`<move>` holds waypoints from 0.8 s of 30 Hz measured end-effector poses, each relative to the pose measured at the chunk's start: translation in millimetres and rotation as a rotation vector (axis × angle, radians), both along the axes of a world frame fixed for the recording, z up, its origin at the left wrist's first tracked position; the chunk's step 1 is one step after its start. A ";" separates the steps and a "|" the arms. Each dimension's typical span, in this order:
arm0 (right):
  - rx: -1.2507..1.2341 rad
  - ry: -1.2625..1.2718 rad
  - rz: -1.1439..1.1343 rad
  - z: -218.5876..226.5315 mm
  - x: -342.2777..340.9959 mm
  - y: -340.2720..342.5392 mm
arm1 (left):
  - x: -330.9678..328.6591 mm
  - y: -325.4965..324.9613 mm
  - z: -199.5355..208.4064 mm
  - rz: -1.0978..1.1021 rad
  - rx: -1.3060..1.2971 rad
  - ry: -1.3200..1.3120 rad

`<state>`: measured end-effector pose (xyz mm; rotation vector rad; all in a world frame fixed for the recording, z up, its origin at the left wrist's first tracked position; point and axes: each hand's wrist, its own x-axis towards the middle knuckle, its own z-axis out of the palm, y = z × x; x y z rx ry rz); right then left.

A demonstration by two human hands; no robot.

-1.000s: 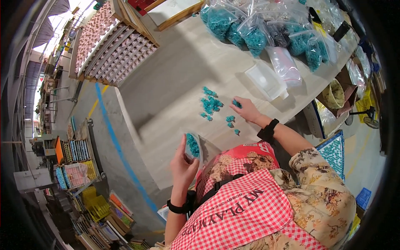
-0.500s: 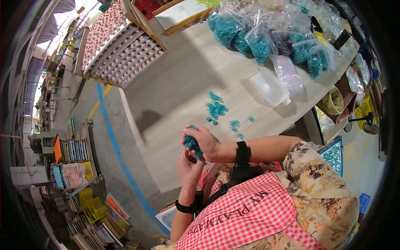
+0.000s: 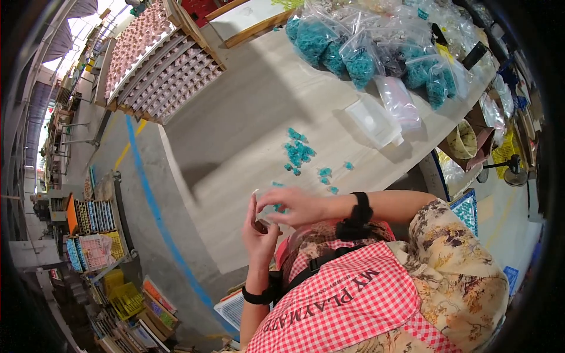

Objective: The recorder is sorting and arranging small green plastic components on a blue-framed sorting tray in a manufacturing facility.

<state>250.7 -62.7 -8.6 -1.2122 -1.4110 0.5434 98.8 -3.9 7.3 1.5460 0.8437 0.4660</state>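
My left hand [image 3: 259, 234] is raised at the table's near edge, fingers stretched up and thumb apart. A small dark patch shows at its palm; I cannot make out what it is. Close beside it, my right hand [image 3: 294, 206] is curled and smeared by motion. Small teal pieces [image 3: 278, 207] show between its fingers and thumb. Beyond the hands, a loose cluster of knobbly teal pieces [image 3: 299, 154] lies on the pale table [image 3: 235, 129]. A few more teal bits [image 3: 324, 173] are scattered to its right.
Clear zip bags of teal pieces [image 3: 315, 44] crowd the table's far right. Nearer lie a translucent plastic box [image 3: 372, 123] and a stack of clear bags [image 3: 398, 103]. At the far left stand stacked trays of pinkish pieces [image 3: 170, 76]. A loaded cart [image 3: 97, 229] stands left.
My hands, pressed together around a clump of teal pieces before, have come apart. The left fingers have straightened, and less teal shows between the hands. A teal bit now shows just beyond my right hand.
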 end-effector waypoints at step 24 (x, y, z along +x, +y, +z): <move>-0.286 -0.860 -0.155 -114.2 95.6 -96.6 | -13.7 -2.7 5.5 -0.090 0.233 0.225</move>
